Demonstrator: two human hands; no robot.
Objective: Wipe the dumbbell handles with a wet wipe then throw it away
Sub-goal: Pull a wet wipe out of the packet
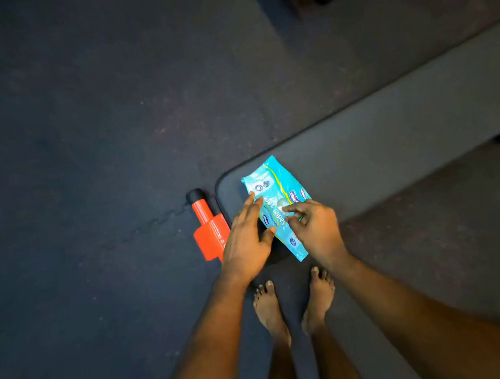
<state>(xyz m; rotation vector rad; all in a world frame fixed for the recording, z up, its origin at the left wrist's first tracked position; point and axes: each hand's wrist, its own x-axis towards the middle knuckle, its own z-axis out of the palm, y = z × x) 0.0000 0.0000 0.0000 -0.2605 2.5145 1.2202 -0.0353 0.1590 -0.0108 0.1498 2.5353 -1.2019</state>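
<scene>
So the flat turquoise plastic wet wipes pack (268, 180) is lying on the rounded end of a dark grey padded bench (396, 151). It's printed side up, and you can read "wet wipes" in white letters running along its length. There's a dark blue oval logo near its right edge, but a fingertip covers part of it and I can't make out the word. Some small round icons sit near the far end.

The pack's long axis runs from about 11 o'clock to 5 o'clock, while the bench stretches off toward 2 o'clock.

The left hand (244, 244) lies flat on the pack's left edge, fingers straight and together, with the thumb touching the pack lower down. The right hand (314, 228) is curled, its index finger and thumb pinching the white seal tab (282, 204) at the middle of the pack.

At 9 o'clock from the pack, an orange metal bracket (212, 235) with a black end cap sticks out from under the bench. The person's 2 bare feet (267, 308) stand at 6 o'clock on the dark rubber floor (78, 148).
</scene>
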